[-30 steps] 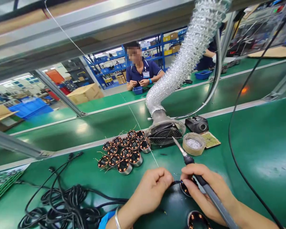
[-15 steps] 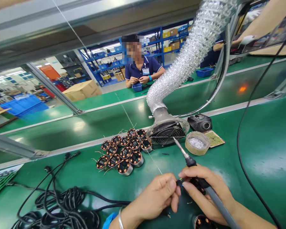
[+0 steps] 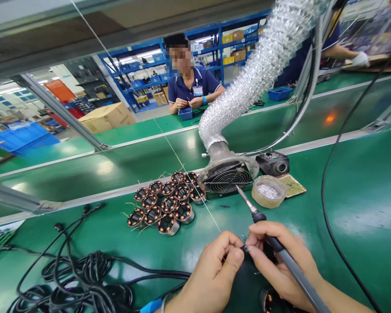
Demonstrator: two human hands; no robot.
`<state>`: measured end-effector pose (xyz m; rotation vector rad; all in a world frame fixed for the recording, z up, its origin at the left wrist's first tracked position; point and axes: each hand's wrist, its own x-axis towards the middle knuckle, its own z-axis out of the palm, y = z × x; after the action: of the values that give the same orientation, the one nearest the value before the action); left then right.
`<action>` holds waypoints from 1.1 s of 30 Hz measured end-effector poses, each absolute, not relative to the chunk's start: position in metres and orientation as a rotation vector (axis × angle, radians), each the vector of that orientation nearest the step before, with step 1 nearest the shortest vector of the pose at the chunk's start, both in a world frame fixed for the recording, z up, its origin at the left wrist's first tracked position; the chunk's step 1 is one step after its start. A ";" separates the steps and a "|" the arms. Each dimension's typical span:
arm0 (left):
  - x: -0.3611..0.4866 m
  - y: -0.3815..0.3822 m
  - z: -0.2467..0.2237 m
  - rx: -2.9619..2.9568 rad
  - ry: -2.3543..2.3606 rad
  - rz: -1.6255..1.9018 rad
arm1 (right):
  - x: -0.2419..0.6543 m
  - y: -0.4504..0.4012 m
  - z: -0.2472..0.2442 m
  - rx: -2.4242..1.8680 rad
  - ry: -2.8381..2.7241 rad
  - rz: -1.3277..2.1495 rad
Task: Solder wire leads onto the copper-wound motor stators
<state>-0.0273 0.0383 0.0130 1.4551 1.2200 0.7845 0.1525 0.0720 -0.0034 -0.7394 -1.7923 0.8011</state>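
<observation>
Curled tighter over the worktop [image 3: 361, 208] than half a second ago, our left hand [image 3: 217, 271] meets our right hand [image 3: 301, 252], clasping a soldering iron [image 3: 289, 261] cut off below, near a cropped copper-coiled ring [image 3: 267, 300], both hands pinching a mostly hidden cable tip [image 3: 244, 248].

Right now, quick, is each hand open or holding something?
Left hand: closed, pinching a dark cable end.
Right hand: closed, holding the soldering iron; can't tell if it pinches the cable too.
</observation>
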 end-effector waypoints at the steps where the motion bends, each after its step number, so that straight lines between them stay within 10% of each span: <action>1: -0.027 0.037 0.014 1.484 1.241 0.788 | 0.152 0.071 -0.004 -0.762 -1.784 0.799; 33: -0.026 0.041 0.007 1.298 1.208 0.814 | 0.141 0.062 -0.005 -0.802 -1.757 0.713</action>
<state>-0.0263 0.0406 0.0068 1.2978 1.2078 0.8141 0.1408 0.0616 -0.0052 -0.8019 -1.7573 0.7127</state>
